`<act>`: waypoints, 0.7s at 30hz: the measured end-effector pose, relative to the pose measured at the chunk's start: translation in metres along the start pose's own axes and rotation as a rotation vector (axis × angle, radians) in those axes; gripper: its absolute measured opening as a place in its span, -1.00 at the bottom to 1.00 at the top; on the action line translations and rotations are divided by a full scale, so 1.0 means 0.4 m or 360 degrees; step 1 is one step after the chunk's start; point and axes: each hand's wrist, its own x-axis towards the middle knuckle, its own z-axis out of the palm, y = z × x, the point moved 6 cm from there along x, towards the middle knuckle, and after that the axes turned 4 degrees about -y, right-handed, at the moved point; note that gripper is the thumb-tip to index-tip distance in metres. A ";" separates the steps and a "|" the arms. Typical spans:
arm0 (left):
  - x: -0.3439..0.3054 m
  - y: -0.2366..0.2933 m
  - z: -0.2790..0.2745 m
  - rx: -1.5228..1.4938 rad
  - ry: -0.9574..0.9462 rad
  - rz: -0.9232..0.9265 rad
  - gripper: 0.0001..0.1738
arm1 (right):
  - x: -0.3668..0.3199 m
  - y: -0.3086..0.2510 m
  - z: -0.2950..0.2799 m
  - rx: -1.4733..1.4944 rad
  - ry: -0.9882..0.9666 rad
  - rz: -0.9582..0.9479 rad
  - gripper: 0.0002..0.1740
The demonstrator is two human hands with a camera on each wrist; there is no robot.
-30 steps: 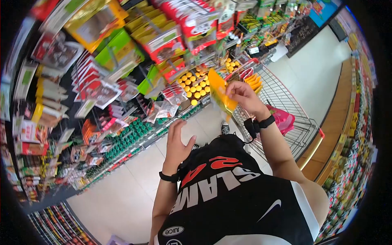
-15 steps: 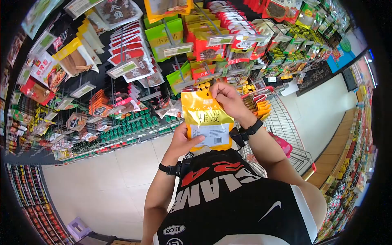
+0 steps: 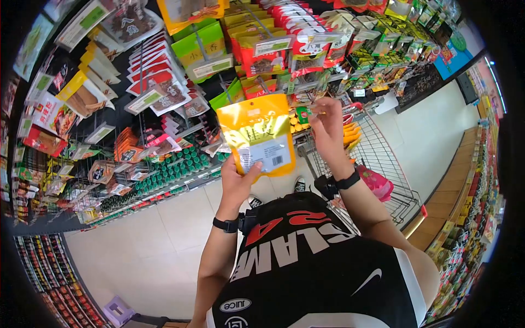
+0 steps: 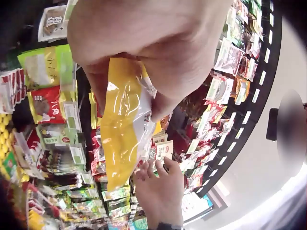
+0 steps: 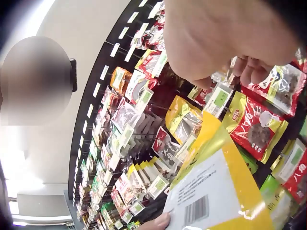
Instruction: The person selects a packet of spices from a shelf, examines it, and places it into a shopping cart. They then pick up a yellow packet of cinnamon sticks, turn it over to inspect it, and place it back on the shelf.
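Observation:
My left hand grips the lower left corner of a yellow spice packet, thumb laid over its white label. The packet stands upright with its printed back, barcode and hang hole facing me. From the side in the left wrist view, the glossy packet hangs between thumb and fingers of the left hand. Apart from the packet, my right hand is raised to its right, holding nothing, fingers loosely bent. In the right wrist view the packet's barcode lies below the right hand.
Hooks with hanging spice packets and price tags fill the rack ahead. Green-capped bottles line a low shelf. A wire shopping cart at the right holds yellow packets and a pink bag. A purple stool stands at the lower left.
The right hand brought the yellow packet across to the left hand, which took hold of it. The right hand then let go and moved away to the right.

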 end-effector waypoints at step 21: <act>0.061 0.156 0.201 0.0902 -0.0063 0.0643 -0.43 | -0.103 0.018 -0.077 0.0556 -0.0490 0.0653 -0.59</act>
